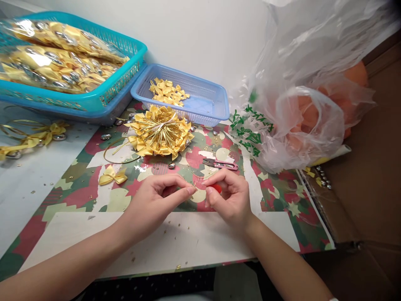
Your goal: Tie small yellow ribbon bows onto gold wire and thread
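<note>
My left hand point(166, 196) is closed in a pinch, thumb against forefinger, on what looks like the end of a thin gold cord point(194, 185). Close beside it, my right hand point(230, 196) is also pinched, and a small red object point(216, 188) shows between its fingers; its kind is mostly hidden. Beyond the hands lie pink-handled thread snips point(221, 164) and a silver bell point(171, 166). A single yellow ribbon bow point(112, 175) rests left of them. Behind stands a round bundle of yellow bows on gold cords point(161, 131).
A blue basket point(219, 100) holds loose yellow bows. A teal basket point(122, 79) carries bagged bows with bells. More corded bows point(46, 133) lie at left. A plastic bag point(269, 146) with orange contents fills the right, beside a cardboard box point(360, 167).
</note>
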`<control>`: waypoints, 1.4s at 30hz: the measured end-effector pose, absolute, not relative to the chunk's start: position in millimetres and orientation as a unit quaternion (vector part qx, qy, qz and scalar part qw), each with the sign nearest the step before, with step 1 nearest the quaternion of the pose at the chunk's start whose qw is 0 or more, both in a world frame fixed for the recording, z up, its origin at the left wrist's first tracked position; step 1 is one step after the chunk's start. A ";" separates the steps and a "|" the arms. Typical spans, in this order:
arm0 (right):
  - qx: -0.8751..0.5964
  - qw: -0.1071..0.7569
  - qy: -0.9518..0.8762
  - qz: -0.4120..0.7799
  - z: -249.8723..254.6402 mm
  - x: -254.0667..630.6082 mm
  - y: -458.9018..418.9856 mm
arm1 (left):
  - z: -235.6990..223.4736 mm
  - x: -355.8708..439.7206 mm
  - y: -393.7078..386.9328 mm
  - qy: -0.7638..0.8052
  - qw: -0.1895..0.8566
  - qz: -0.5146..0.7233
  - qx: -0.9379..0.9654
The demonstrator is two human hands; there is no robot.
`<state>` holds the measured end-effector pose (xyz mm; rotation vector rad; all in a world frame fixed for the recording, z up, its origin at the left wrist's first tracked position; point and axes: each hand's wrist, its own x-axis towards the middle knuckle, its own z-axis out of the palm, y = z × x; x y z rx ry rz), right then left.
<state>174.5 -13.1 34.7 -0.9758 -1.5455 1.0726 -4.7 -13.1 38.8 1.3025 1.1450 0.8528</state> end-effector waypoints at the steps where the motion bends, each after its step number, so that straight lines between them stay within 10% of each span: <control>1: -0.399 0.490 -0.636 0.442 34.5 174.6 -13.1 | 38.7 -4.9 -13.3 0.488 0.567 0.363 0.555; 42: -0.399 0.495 -0.634 0.441 33.8 174.2 -12.7 | 36.3 -6.7 -14.7 0.499 0.551 0.358 0.565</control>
